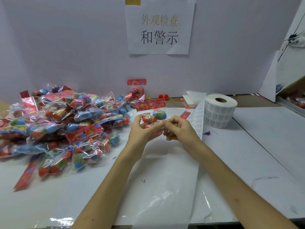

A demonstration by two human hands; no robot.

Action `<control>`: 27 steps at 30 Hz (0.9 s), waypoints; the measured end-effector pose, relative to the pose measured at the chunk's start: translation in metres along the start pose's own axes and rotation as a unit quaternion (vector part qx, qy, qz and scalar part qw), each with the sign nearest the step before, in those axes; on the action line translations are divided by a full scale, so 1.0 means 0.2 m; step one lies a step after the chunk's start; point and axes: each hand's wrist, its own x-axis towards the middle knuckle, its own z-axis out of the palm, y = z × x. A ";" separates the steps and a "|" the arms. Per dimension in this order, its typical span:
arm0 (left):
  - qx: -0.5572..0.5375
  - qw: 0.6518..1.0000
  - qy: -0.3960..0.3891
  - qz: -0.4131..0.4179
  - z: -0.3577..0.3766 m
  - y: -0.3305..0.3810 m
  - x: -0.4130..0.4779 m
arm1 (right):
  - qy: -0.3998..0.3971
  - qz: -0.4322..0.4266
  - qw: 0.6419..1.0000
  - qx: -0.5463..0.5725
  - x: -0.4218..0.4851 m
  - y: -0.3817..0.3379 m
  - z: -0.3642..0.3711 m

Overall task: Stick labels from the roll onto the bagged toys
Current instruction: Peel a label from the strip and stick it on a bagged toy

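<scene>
A white table [264, 146], smooth and partly covered by glossy clear sheeting, stood against a matt lilac partition [66, 47] bearing a rectangular paper sign [159, 27]. On the table's left lay a loose heap of bagged toys [62, 123]: crinkled transparent film around rounded red and blue pieces, with red floral card headers. At the right rear stood the cylindrical roll of labels [220, 110], its printed strip [197, 119] trailing down toward the hands. The held bag [152, 115] was raised above the table's middle, header away from the person. The left hand [142, 131] curled round its lower end; the right hand [179, 128] pinched the film with bent fingertips, and whether these covered a label could not be told. A tiny purple figure [207, 133] lay beside the strip.
</scene>
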 end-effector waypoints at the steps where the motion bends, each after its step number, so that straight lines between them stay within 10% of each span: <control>1: 0.003 1.000 -0.008 0.000 0.00 0.00 0.00 | 0.001 0.002 1.000 0.001 0.00 0.00 0.00; 27: 0.018 1.000 -0.016 -0.015 -0.01 0.00 0.01 | -0.002 -0.009 0.999 -0.047 0.00 0.00 -0.01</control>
